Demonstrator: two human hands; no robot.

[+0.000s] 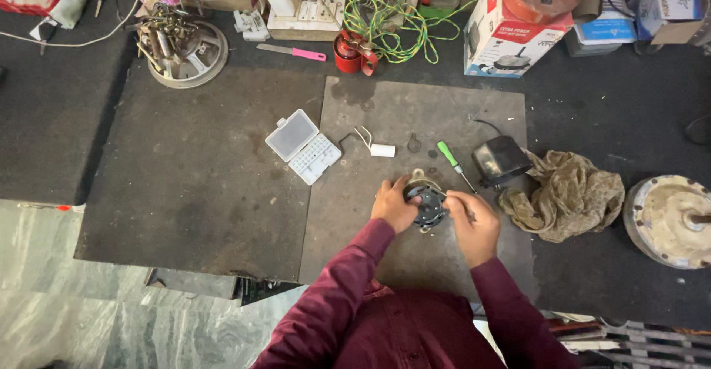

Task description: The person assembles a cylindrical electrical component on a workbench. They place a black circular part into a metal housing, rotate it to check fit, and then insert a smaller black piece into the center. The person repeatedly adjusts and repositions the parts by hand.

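Both hands hold a small round dark metal motor [427, 204] on the grey mat of the desk [415, 117]: the left hand [394, 204] has its grip closed on the left side, the right hand [474, 224] on the right side. Just behind it lie a green-handled screwdriver [454, 163] and a black box-shaped part [499, 158], and a crumpled brown cloth [570, 193] is near on the right.

Repair workshop, small-appliance or fan-motor kind. Dark, stained work mats [200, 169] cover a low bench. At 11 o'clock, a round metal tray [185, 50] heaped with brass and steel parts. At 12, a tangle of green-yellow wire [385, 13], a red tape roll [348, 52], a pink-handled knife [292, 51]. Centre: an open clear bit case [304, 147], a green-handled screwdriver [453, 161]. At 3 o'clock, a greasy rag [570, 195] and a worn motor housing [670, 221]. Appliance cartons [511, 32] stand at 1.
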